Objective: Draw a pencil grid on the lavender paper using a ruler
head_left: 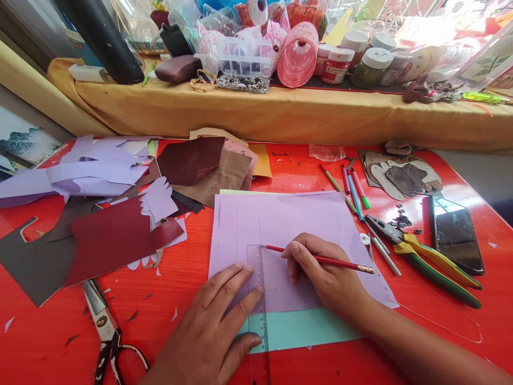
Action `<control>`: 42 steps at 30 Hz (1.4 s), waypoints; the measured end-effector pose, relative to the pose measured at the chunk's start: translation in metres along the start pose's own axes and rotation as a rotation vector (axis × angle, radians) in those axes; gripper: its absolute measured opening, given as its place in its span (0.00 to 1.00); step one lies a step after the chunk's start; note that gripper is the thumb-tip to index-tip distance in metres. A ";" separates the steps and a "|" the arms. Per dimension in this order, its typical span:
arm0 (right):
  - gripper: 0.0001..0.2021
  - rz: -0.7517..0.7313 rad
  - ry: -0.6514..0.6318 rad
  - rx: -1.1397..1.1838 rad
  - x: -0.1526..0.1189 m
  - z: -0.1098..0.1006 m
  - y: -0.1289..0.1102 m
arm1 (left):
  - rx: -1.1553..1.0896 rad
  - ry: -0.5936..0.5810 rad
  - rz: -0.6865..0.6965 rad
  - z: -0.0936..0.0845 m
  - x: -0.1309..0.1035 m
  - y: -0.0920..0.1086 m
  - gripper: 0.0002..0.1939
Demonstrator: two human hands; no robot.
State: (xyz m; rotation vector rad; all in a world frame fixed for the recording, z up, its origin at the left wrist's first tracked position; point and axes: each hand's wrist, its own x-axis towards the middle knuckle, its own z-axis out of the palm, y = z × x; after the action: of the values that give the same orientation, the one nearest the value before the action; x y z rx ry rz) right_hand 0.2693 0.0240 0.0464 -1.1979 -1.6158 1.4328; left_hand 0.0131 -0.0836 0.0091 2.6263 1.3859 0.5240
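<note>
The bare left hand [218, 321] lies nearest, at the bottom centre of the frame, pressing down a clear plastic ruler [259, 363] without grasping it. The ruler crosses a pencil-lined lilac paper sheet [308, 214] in mid-frame, its lower end over a pale aqua sheet [316, 325] and the glossy red table [192, 299]. The ruler could swivel if pressure is uneven, skewing a line; the lilac sheet might slide on the aqua one if the right forearm drags it. The left fingers spread forward, fingertips on the ruler, thumb lower down. Right of centre, the bare right hand [324, 267] has its grip closed round a slim red pencil [348, 265], slanted low, point by the ruler's upper right corner; whether it touches paper, I cannot tell.
</note>
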 end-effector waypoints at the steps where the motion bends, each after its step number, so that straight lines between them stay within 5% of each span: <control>1: 0.22 -0.002 -0.002 -0.003 0.000 0.000 0.000 | 0.001 0.000 0.000 0.000 0.000 0.000 0.25; 42: 0.21 -0.024 -0.006 0.023 -0.003 -0.001 -0.002 | 0.064 0.037 0.032 -0.013 0.013 0.002 0.22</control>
State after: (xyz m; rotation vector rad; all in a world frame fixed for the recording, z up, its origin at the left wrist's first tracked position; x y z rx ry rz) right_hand 0.2709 0.0219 0.0486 -1.1582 -1.6082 1.4372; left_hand 0.0165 -0.0751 0.0253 2.7073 1.3959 0.5435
